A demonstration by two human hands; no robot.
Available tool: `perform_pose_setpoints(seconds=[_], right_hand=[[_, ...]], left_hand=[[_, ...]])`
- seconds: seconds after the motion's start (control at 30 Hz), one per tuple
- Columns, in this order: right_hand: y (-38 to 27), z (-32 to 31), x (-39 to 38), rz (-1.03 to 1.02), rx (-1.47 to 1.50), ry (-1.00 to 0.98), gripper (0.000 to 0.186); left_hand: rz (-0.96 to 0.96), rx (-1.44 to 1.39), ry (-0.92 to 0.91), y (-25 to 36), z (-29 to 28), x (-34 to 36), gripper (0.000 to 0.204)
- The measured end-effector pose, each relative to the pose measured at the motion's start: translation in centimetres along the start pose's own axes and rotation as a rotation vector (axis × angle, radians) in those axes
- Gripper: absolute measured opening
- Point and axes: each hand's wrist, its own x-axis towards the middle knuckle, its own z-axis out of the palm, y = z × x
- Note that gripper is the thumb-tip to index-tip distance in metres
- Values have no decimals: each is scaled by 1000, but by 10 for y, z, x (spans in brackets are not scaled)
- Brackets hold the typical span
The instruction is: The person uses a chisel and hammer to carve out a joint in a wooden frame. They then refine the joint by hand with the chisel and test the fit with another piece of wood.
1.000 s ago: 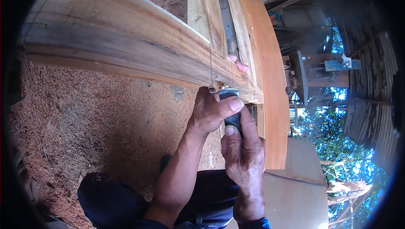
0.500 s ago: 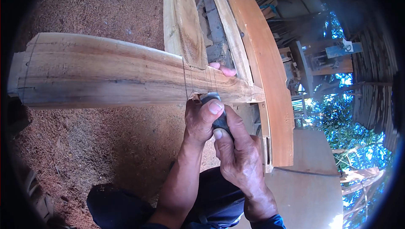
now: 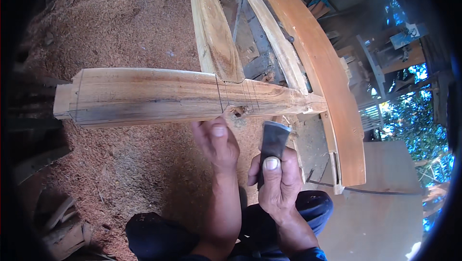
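Observation:
My right hand [image 3: 279, 179] is closed around a wide, flat dark metal blade [image 3: 275, 138] with a bright upper edge, the thumb pressed on its face. The blade is held up, apart from the wood. My left hand [image 3: 216, 143], slightly blurred, is at the near edge of a long wooden beam [image 3: 159, 95], its fingers loosely apart with nothing seen in them. Beside its fingertips, a rough dark hole [image 3: 237, 111] breaks the beam's near edge. Thin dark lines cross the beam around that hole.
A pale plank [image 3: 214, 30] joins the beam's far side. To the right stands a curved orange-brown board [image 3: 332, 78], with a narrow strip of wood beside it. Sawdust and shavings [image 3: 120, 165] cover the ground. Wood scraps [image 3: 67, 227] lie at the lower left, a flat sheet [image 3: 375, 213] at the lower right.
Both hands were together on the blade at the beam's near edge. Now they are apart: my right hand has drawn the blade away, and my left has let go of it. The hole shows.

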Motion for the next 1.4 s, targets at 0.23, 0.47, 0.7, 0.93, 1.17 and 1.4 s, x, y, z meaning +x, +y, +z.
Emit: perform_pose_setpoints(seconds=[0.23, 0.47, 0.7, 0.93, 1.17, 1.4], right_hand=[[17, 116, -14, 302, 1323, 246, 28], [-25, 156, -3, 477, 1955, 117, 39], [-35, 153, 9, 449, 2177, 17, 34], [-37, 140, 7, 499, 2096, -85, 35], [-50, 126, 8, 610, 2169, -133, 26], [-52, 133, 7, 575, 2236, -60, 27]], left_hand=[[661, 751, -181, 165, 3, 75, 18], [353, 1911, -1278, 195, 95, 131, 118], [68, 2232, -1400, 176, 100, 135, 93], [115, 2135, -1379, 171, 98, 133, 85], [98, 2120, -1387, 172, 99, 132, 71], [34, 2133, -1340, 171, 99, 132, 72]])
